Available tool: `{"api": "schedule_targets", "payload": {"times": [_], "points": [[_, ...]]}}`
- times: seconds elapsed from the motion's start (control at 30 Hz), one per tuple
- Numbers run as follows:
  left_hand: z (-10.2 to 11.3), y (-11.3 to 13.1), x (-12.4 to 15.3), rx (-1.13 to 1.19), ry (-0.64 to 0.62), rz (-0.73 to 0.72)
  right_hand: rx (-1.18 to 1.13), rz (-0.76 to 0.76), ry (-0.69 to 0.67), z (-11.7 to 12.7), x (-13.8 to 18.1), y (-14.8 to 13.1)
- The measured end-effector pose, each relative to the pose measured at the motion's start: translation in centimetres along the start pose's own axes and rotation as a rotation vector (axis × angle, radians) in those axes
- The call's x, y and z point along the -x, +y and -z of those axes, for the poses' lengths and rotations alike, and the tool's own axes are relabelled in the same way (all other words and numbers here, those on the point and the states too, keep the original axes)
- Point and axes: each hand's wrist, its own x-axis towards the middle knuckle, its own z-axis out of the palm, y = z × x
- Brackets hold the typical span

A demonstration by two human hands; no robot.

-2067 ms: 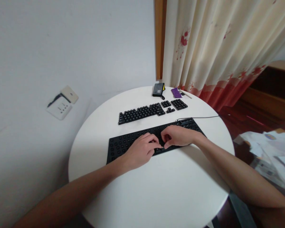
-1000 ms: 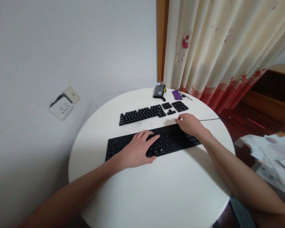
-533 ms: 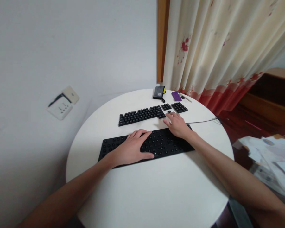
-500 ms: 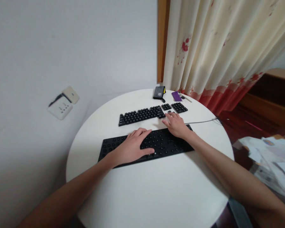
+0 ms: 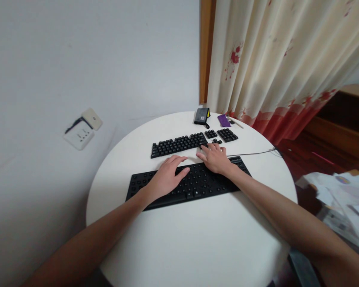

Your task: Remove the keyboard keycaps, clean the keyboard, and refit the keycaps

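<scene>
A black keyboard base (image 5: pixel 143 187) without its keycaps lies across the round white table (image 5: pixel 197 239), its cable (image 5: pixel 251 153) running off to the right. My left hand (image 5: pixel 166 177) rests flat on its middle, fingers spread. My right hand (image 5: pixel 214 157) reaches over the base's far edge, fingertips at the right end of the laid-out black keycaps (image 5: pixel 176 144). Smaller keycap groups (image 5: pixel 227 134) lie to the right of that row. I cannot tell whether the right fingers pinch a keycap.
At the table's far edge lie a dark pouch with yellow trim (image 5: pixel 201 115), a purple card (image 5: pixel 223 120) and a thin stick (image 5: pixel 236 123). A flowered curtain (image 5: pixel 275 67) hangs behind. A wall socket (image 5: pixel 82 133) is at left; papers (image 5: pixel 341 195) lie at right.
My right hand left the middle of the base, swung to its right end, then moved left and forward to the keycap row. My left hand opened flat; the base shifted slightly.
</scene>
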Motion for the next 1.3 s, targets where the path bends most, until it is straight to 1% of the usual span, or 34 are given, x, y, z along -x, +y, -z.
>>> {"api": "schedule_targets", "payload": {"times": [0.17,0.33,0.43,0.5,0.6,0.7,0.8,0.93,1.1,1.2,1.3], "points": [[-0.2,-0.4,-0.1,-0.023,0.017,-0.016,-0.043,0.070,-0.043,0.4,0.5,-0.7],[-0.7,-1.2,-0.2,-0.084,0.041,-0.016,-0.132,0.206,-0.079,1.0,1.8,-2.4],[-1.0,-1.8,-0.2,-0.138,0.021,-0.003,-0.177,0.298,-0.106,1.2,2.7,-3.4],[-1.2,-2.3,-0.3,-0.172,-0.004,0.006,-0.194,0.331,-0.111,1.3,3.1,-3.8],[-1.5,-2.7,-0.3,-0.192,-0.046,0.014,-0.203,0.343,-0.091,1.4,3.2,-4.1],[-1.6,-2.7,-0.4,-0.173,-0.085,0.008,-0.208,0.313,-0.053,1.3,2.7,-4.0],[-1.7,-2.5,-0.4,-0.168,-0.100,0.011,-0.223,0.287,-0.064,0.9,1.9,-3.7],[-1.7,-2.4,-0.4,-0.174,-0.096,0.015,-0.261,0.364,-0.123,0.5,1.4,-3.4],[-1.5,-2.4,-0.4,-0.157,-0.089,-0.005,-0.309,0.461,-0.126,0.4,1.3,-3.2],[-1.4,-2.5,-0.5,-0.167,-0.098,-0.018,-0.332,0.466,-0.105,0.2,1.3,-3.1],[-1.4,-2.4,-0.5,-0.188,-0.107,-0.025,-0.323,0.435,-0.073,0.0,1.2,-3.0]]}}
